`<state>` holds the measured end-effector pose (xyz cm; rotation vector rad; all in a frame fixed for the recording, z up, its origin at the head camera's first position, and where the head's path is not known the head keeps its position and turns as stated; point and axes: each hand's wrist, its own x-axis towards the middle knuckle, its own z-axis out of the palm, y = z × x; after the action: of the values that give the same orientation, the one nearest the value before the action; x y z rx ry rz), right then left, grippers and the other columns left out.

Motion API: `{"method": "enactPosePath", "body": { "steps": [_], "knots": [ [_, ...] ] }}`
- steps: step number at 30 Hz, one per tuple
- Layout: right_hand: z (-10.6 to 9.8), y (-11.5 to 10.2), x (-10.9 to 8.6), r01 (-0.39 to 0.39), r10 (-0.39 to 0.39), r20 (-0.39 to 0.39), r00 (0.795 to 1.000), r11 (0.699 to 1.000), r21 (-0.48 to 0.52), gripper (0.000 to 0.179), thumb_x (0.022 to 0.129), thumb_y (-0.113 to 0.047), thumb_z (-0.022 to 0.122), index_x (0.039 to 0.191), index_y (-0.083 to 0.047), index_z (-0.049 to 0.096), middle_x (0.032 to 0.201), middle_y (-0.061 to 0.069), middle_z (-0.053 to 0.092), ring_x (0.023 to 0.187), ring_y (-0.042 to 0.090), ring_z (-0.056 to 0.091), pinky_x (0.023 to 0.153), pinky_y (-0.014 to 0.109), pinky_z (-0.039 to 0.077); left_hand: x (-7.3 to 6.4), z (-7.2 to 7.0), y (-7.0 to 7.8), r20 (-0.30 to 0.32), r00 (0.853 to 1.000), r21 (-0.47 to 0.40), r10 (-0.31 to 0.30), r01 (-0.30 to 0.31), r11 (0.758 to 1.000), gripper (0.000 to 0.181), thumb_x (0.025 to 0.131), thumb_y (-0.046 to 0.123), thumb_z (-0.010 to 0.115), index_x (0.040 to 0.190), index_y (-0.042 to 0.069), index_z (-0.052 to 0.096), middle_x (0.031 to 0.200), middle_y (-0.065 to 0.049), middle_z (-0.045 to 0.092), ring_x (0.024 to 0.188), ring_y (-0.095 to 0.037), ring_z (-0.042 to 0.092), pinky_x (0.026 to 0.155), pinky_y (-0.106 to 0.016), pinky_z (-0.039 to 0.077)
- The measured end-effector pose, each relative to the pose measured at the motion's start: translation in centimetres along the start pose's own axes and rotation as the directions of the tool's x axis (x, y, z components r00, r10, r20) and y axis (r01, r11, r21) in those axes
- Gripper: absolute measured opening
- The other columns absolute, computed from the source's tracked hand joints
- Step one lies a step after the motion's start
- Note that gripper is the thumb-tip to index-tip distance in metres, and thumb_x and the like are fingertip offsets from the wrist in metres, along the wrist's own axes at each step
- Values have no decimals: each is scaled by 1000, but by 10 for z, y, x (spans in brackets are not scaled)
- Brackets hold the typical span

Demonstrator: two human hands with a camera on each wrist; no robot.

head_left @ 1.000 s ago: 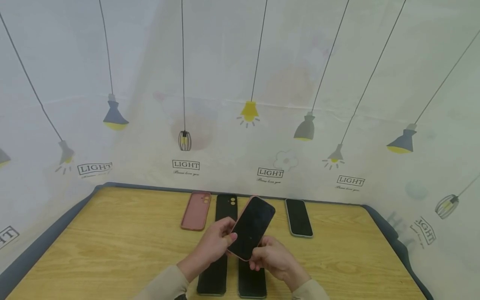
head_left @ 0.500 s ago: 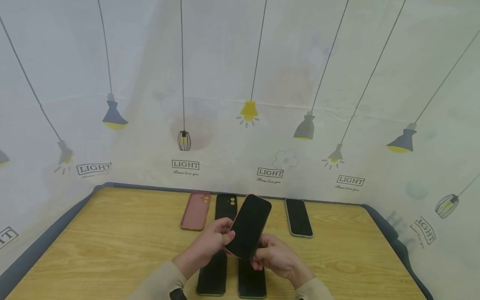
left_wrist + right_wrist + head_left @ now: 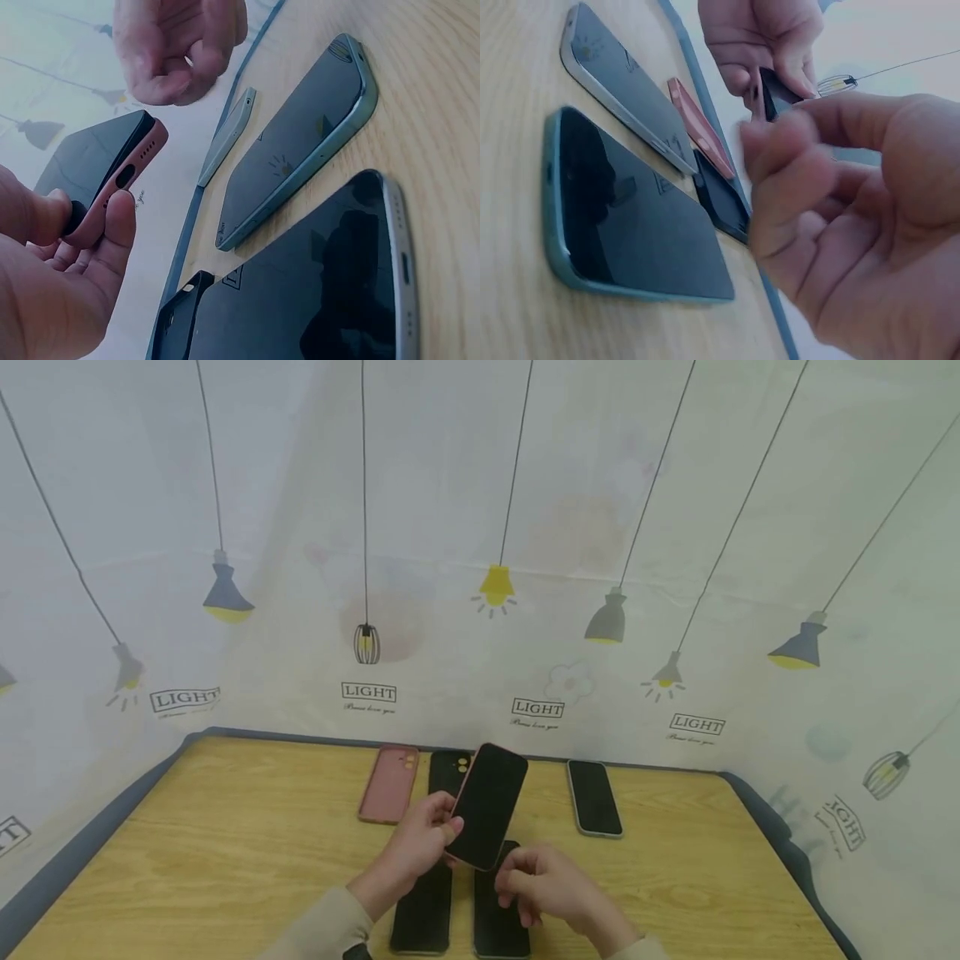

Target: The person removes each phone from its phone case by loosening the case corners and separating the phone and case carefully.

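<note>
My left hand (image 3: 420, 842) holds up a smartphone (image 3: 489, 806) in a pink phone case (image 3: 133, 166), thumb over the screen side and fingers behind. In the left wrist view the phone's dark edge stands above the case's pink rim at the port end. My right hand (image 3: 546, 885) is just off the phone's lower right corner, fingers loosely curled, nothing visible in them. Beneath it lies a phone with a teal-green edge (image 3: 300, 142); left of that lies a phone with a pale silver edge (image 3: 403, 262). Both rest screen up.
At the table's back edge lie an empty pink phone case (image 3: 388, 783) and a black case (image 3: 448, 764), partly hidden by the held phone. Farther right is another phone (image 3: 596, 797), screen up. A curtain (image 3: 450, 485) printed with lamps hangs behind the wooden table (image 3: 225, 852).
My right hand has come off the lower corner of the cased phone and drawn slightly down and away. The phone, in my left hand, has shifted left and stands a little more upright.
</note>
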<state>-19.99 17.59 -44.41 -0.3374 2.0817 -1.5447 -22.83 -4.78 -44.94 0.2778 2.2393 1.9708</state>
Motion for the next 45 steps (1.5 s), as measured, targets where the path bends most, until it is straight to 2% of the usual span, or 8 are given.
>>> {"method": "enactPosePath", "body": {
  "steps": [6,13,17,23,28,34,39,45],
  "knots": [
    [8,2,2,25,-23,-26,999,998,59,32,105,-21,59,92,7,63,67,2,61,48,8,52,44,21,43,-1,1,3,6,1000,11,5,-5,1000,9,103,1,58,110,-2,63,84,-8,61,71,-17,64,57,-36,59],
    [14,-2,4,29,-32,-114,993,999,-25,43,104,-32,62,84,5,65,60,1,60,42,8,54,40,22,43,-2,1,7,34,999,-11,27,-26,1000,9,102,-1,58,109,-3,63,83,-6,60,71,-16,63,56,-36,59],
    [17,-4,5,20,-30,-147,989,997,-71,43,103,-36,64,82,2,67,58,0,60,42,8,54,39,22,44,-5,2,10,54,997,-22,47,-46,999,9,102,-1,59,109,-2,63,82,-6,60,72,-17,63,58,-45,60],
    [18,-5,7,6,-17,-185,983,998,-62,43,101,-36,65,80,2,67,56,-1,59,40,7,54,39,22,44,-7,5,11,54,997,-33,51,-49,998,9,103,2,59,110,-2,63,83,-6,60,74,-18,62,60,-50,60],
    [19,-2,7,19,-22,-232,973,1000,-14,39,101,-33,67,81,1,66,57,-1,59,41,7,53,39,21,43,-4,5,10,54,998,-23,34,-33,999,10,104,5,60,110,-2,62,84,-7,62,75,-18,63,65,-51,61],
    [19,2,8,84,-58,-270,961,993,87,32,103,-26,66,90,3,65,64,0,62,46,8,55,42,21,46,1,3,5,73,997,-32,33,-31,999,14,104,6,59,112,-5,61,86,-7,62,76,-16,63,67,-46,62],
    [17,6,7,131,-83,-258,963,976,176,27,105,-19,61,101,8,64,70,1,63,51,9,58,46,21,49,1,2,5,105,994,-84,9,0,996,17,104,4,57,115,-8,60,90,-10,64,76,-17,66,72,-49,63],
    [11,10,3,122,-62,-245,967,964,236,24,108,-18,57,101,5,62,73,1,63,55,10,58,50,22,50,1,4,6,128,991,-78,-25,35,996,19,105,4,56,117,-10,61,95,-13,68,77,-19,69,76,-47,63]
  ]
}}
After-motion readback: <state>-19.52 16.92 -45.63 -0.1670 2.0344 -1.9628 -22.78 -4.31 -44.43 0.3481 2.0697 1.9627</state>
